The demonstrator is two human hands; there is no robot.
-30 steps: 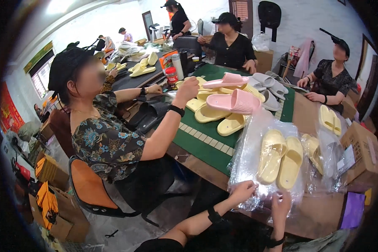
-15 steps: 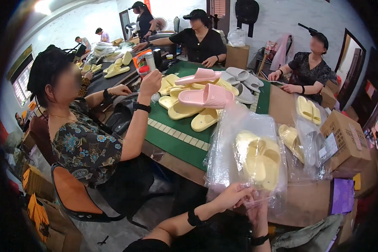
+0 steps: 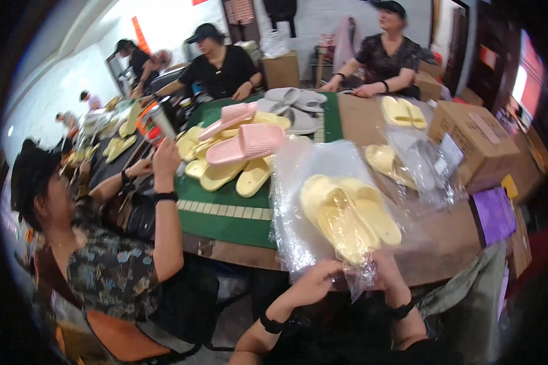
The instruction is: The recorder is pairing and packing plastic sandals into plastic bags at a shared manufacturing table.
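Observation:
In front of me at the table's near edge, a clear plastic bag (image 3: 360, 281) is stretched between my hands, its crinkled end hanging down. A yellow slide slipper (image 3: 347, 228) shows through the shiny film with its end toward me. My left hand (image 3: 315, 282) grips the bag on the left side, fingers closed. My right hand (image 3: 388, 272) grips it on the right, its fingers partly hidden by film and blurred. Another yellow slipper (image 3: 380, 216) lies just beyond, overlapping the first. Beneath them is a stack of clear bags (image 3: 293, 182).
Pink slippers (image 3: 245, 145) top a heap of yellow ones on the green mat (image 3: 216, 220), with grey slippers (image 3: 301, 121) behind. A bagged slipper (image 3: 386, 163), cardboard box (image 3: 472, 143) and purple packet (image 3: 494, 216) stand right. A person (image 3: 112, 255) sits close on my left, holding a bottle.
My hands have moved apart, from pinching the bag together to holding it at either side of the slipper's end. The view has turned, so the table sits further left.

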